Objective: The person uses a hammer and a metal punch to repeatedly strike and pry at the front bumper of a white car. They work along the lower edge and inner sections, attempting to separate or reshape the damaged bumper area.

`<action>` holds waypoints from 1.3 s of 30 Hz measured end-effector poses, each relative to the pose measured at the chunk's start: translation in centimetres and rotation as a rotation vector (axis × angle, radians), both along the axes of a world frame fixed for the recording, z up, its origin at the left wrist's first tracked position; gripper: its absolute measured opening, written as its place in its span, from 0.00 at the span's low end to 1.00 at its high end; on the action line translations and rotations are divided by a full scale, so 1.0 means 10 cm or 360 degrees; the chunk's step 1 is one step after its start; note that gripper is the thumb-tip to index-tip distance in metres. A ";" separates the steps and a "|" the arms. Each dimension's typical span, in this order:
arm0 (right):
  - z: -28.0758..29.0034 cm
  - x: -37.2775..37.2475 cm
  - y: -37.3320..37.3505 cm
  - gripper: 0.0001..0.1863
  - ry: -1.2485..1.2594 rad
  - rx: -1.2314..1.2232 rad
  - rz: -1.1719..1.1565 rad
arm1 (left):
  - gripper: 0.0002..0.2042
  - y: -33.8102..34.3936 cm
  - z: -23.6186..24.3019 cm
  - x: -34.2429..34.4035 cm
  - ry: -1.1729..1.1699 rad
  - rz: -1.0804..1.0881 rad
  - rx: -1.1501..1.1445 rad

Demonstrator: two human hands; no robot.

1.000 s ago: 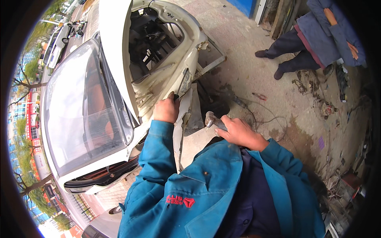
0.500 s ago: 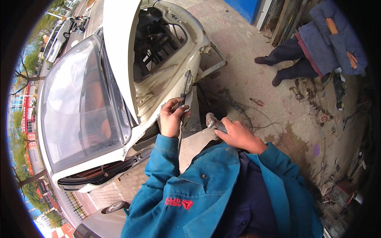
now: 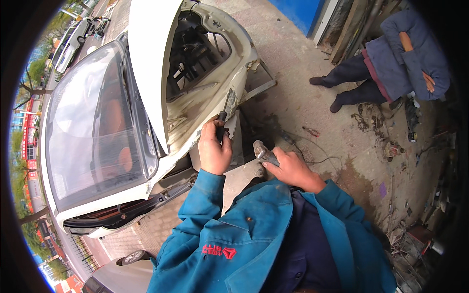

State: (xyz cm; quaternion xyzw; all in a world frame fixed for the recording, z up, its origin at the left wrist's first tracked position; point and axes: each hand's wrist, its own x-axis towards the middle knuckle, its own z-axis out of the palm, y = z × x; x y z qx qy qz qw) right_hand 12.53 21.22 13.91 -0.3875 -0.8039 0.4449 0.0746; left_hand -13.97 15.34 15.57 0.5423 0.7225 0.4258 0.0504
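Note:
My left hand [image 3: 215,152] is closed around the dark handle of a screwdriver [image 3: 222,117]. Its shaft points up along the scraped rear corner of a white car body [image 3: 207,108], though I cannot tell whether the tip touches the metal. To the right and lower, in front of my jacket, my right hand [image 3: 297,171] grips a hammer [image 3: 266,155] by its handle. The metal hammer head faces the car and is apart from both the screwdriver and the body panel.
The raised white panel [image 3: 149,63] stands beside the rear window [image 3: 93,132]. A metal bracket [image 3: 261,89] juts from the car. A cable [image 3: 317,158] and scattered parts [image 3: 367,117] lie on the ground. Another person [image 3: 391,58] stands at the upper right, arms folded.
My left fingers have wrapped more fully around the screwdriver handle. The right hand still holds the hammer in nearly the same place. The whole view has shifted slightly.

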 end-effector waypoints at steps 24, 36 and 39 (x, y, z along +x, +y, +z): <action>0.03 0.04 -0.03 0.27 -0.0021 0.0070 0.0063 | 0.14 0.50 0.60 -0.10 -0.0024 -0.0183 -0.0098; 0.24 0.08 -0.07 0.23 0.0144 0.0113 -0.0221 | 0.15 0.83 0.11 0.13 0.0197 -0.0211 0.0207; 0.35 0.15 -0.08 0.19 0.0276 0.0277 -0.0291 | 0.15 0.84 -0.05 0.25 0.0265 -0.0184 0.0141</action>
